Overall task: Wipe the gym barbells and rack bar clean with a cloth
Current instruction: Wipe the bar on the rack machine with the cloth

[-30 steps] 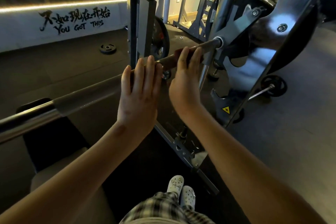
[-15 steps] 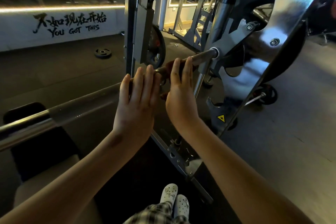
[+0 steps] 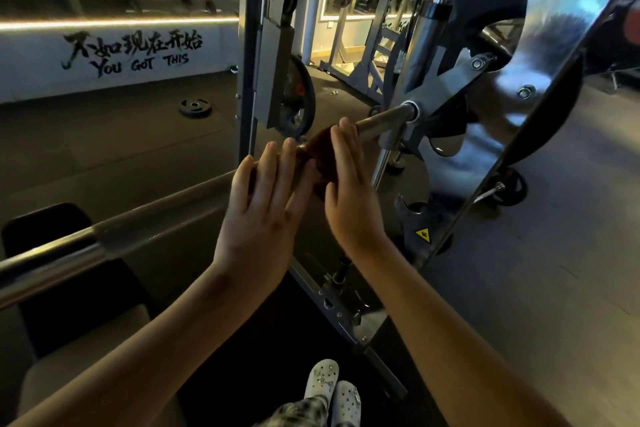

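head view: a long steel rack bar [image 3: 156, 218] runs on a slant from the lower left edge up to the right, where its end meets a grey bracket [image 3: 436, 94] on a shiny upright guide rod [image 3: 422, 45]. the near part of the bar is polished, and the stretch toward the hands is duller and rough-looking.

a dark reddish-brown cloth [image 3: 317, 156] is draped over the bar near its right end, with a fold hanging just below the bar between the two hands. the left hand [image 3: 263, 218] lies over the bar with its fingers straight and slightly spread, not gripping; its fingertips reach the left edge of the cloth. the right hand [image 3: 349, 198] is just beside it, fingers straight and together, laid flat on the cloth over the bar rather than wrapped round it. its thumb side touches the hanging fold. both forearms reach in from the bottom of the frame.

behind the hands stands a grey rack post [image 3: 249, 45] with a dark weight plate [image 3: 299, 97] hung beside it. a loose plate [image 3: 195, 107] lies flat on the dark floor [image 3: 104, 149] further back, below a white wall band with black lettering [image 3: 138, 52] reading "you got this". a yellow warning sticker [image 3: 423, 235] sits on the machine's base, right of the right wrist. white shoes [image 3: 332, 392] show at the bottom edge.
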